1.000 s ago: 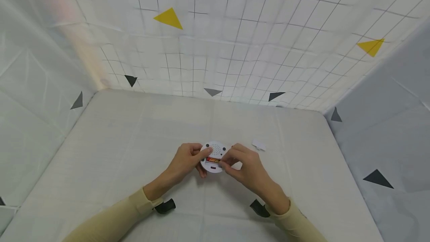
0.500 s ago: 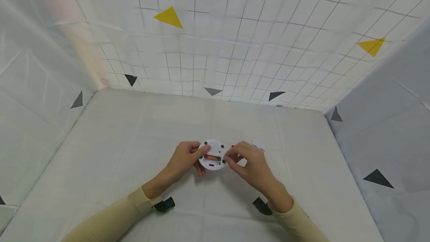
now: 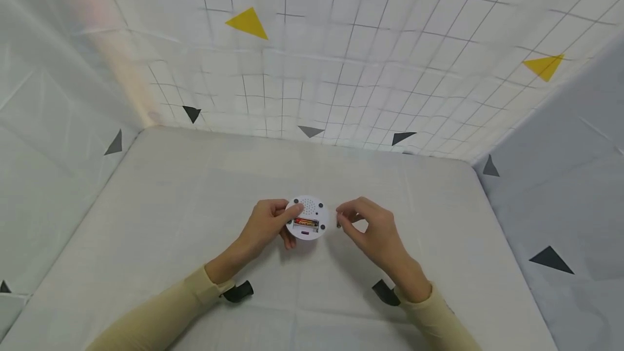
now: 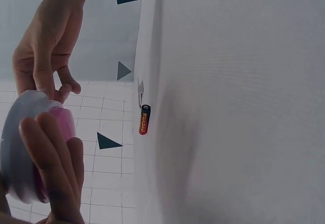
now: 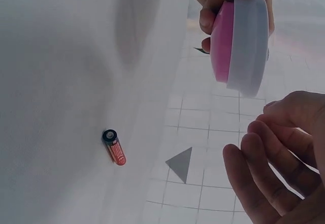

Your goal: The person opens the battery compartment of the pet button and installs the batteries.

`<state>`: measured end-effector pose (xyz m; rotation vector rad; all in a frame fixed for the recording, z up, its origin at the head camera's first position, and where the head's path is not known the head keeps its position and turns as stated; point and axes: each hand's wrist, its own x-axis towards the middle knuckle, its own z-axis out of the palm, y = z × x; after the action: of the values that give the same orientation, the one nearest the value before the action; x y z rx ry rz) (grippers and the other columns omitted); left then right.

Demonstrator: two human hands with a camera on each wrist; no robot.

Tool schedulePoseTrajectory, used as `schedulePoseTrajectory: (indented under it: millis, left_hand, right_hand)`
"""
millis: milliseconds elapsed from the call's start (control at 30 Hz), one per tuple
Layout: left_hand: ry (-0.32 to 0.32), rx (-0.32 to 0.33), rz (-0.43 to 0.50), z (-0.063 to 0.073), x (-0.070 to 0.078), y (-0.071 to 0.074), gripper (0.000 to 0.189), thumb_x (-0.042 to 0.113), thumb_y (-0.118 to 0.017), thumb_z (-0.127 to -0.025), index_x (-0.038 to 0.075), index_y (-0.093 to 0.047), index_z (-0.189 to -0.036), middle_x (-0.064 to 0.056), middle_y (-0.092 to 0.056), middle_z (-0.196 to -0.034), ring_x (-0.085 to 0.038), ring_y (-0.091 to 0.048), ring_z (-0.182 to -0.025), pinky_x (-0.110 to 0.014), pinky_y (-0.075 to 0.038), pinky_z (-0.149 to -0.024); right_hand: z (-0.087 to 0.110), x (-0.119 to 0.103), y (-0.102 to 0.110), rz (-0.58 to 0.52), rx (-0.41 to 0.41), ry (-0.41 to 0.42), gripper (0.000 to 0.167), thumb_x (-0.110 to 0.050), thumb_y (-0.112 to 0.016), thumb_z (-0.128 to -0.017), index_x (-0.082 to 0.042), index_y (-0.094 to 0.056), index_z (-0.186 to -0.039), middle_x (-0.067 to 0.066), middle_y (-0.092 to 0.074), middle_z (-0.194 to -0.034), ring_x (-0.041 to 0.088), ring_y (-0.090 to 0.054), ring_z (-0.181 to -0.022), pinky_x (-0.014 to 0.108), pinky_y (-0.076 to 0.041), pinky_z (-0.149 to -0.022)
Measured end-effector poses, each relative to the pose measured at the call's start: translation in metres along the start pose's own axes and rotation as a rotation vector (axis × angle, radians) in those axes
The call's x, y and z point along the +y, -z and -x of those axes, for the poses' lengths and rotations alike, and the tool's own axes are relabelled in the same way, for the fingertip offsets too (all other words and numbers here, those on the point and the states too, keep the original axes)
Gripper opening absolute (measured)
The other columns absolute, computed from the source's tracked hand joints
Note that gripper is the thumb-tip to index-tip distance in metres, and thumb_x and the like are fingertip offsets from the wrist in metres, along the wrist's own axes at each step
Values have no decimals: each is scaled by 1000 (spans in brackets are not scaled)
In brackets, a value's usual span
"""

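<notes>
My left hand [image 3: 265, 223] grips a round white-and-pink device [image 3: 312, 234], thumb across its white underside and fingers beneath. The underside faces up, showing speaker holes, dark feet and an uncovered compartment with a red-and-black battery [image 3: 306, 222] lying in it. Just right of the device, my right hand [image 3: 372, 226] hovers apart from it, thumb and fingers bent loosely with nothing between them in the right wrist view. A second battery [image 5: 114, 147] lies on the table below, mostly hidden behind my right fingertips in the head view.
A small white cover [image 4: 140, 92] lies on the table past the loose battery in the left wrist view; my right hand hides it in the head view. White sheeting [image 3: 312, 96] with grid lines and triangle marks stands behind the table [image 3: 219, 177].
My right fingers have left the battery in the compartment and drawn away to the right. My left hand has shifted the device slightly up and left, uncovering the compartment to view.
</notes>
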<state>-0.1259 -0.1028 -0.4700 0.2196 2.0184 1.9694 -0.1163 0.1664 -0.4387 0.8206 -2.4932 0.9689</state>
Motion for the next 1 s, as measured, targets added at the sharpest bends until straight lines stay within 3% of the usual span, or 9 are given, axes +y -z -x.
schedulePoseTrajectory:
  millis: [100,367,733,1000]
  left_hand:
    - [3,0,3,0,0,0,37,38,-71,-102,2,-72,-109,-13,-80,-87,-26,-70,-53,-41,-63,-56]
    - [7,3,-3,0,2,0,33,34,-70,-103,2,-72,-109,-13,-80,-87,-25,-70,-52,-43,-63,-57]
    - [19,10,-4,0,2,-1,33,34,-71,-103,2,-72,-111,-13,-80,-89,-25,-70,-52,-44,-63,-57]
    - [13,5,-3,0,1,0,34,35,-71,-103,2,-72,-112,-13,-80,-90,-26,-71,-53,-41,-63,-56]
  right_hand:
    - [0,3,-1,27,-14,-13,19,-6,-84,-90,-14,-75,-106,-8,-73,-97,9,-67,-83,25,-56,-66]
    - [0,14,-4,41,-54,-24,22,-2,-83,-89,-11,-76,-108,-2,-75,-100,12,-68,-85,36,-64,-75]
    - [1,30,-10,108,-191,-116,32,2,-81,-90,-15,-78,-118,-2,-74,-118,19,-67,-114,40,-60,-97]
    - [2,46,-17,91,-236,-89,34,7,-81,-87,-12,-78,-116,1,-73,-120,22,-65,-118,43,-58,-101]
